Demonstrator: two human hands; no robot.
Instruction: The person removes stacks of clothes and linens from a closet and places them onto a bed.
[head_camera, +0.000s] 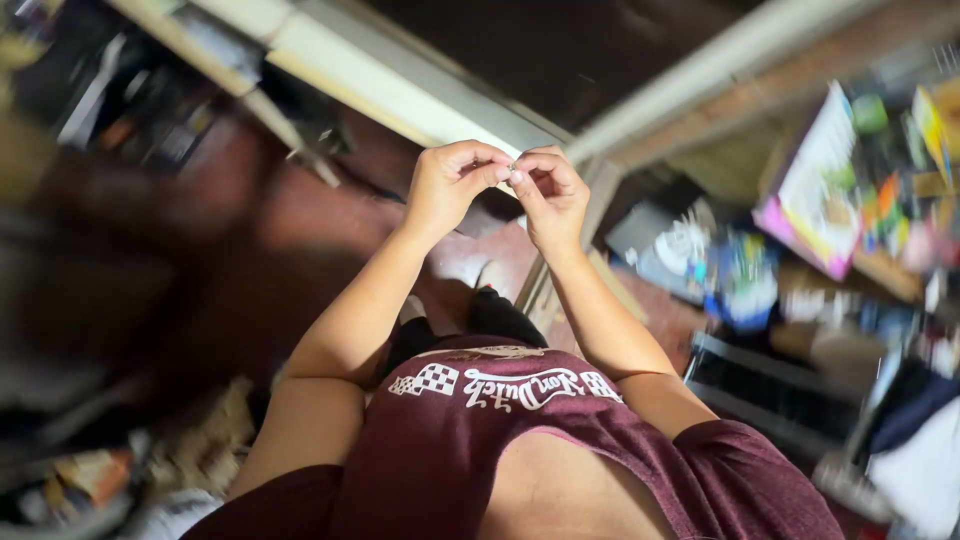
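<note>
At the far left the blur swallows a dark shelf of cluttered odds and ends (130, 90), and below it a heap of crumpled paper and wrappers (190, 450) lies on the dark red floor (300, 215). A pale, cream-painted beam (400, 95) runs slantwise above. Coming in from there, the person's left hand (452, 185) is raised in front of the chest, fingers curled in, thumb and forefinger pinched together. Right at that pinch sits a tiny pale object (514, 168), too small to make out, caught between the fingertips of both hands where they meet. The right hand (550, 195) touches the left at that spot, its fingers also curled and nipping the same little thing from the other side. Beneath both forearms hangs a maroon knit T-shirt with white lettering (470, 440). Farther right, a pink and white printed box (815, 195) leans among brightly coloured small goods (890, 180), all smeared by motion.
</note>
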